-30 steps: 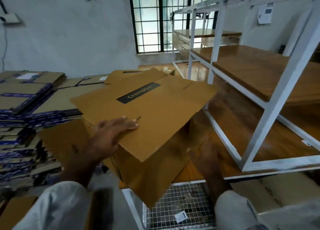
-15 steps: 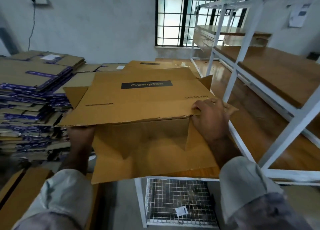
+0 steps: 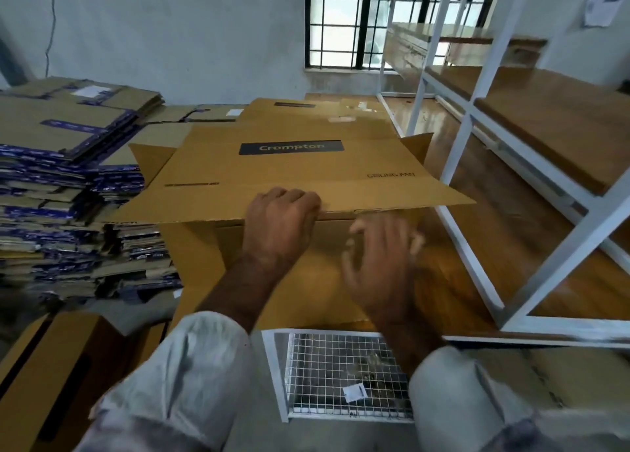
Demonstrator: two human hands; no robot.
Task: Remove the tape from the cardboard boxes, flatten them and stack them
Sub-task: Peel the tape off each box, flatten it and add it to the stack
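A brown cardboard box (image 3: 289, 172) with a black "Crompton" label stands in front of me on the wooden platform, its side flaps sticking out. Its long top flap lies roughly level toward me. My left hand (image 3: 281, 223) curls over the near edge of that flap at its middle and grips it. My right hand (image 3: 378, 267) is blurred, fingers spread, in front of the box's front wall just under the flap, and holds nothing. Behind the box lies another flat brown carton (image 3: 324, 110). No tape shows clearly on the held box.
A tall stack of flattened cartons (image 3: 61, 185) with blue print fills the left. A white metal rack (image 3: 477, 117) with wooden shelves runs along the right. A wire mesh basket (image 3: 341, 376) sits below my arms, and a brown box (image 3: 51, 366) at lower left.
My left hand moved from the box's left underside to the middle of the top flap's near edge. My right hand let go of the flap's right end and dropped in front of the box.
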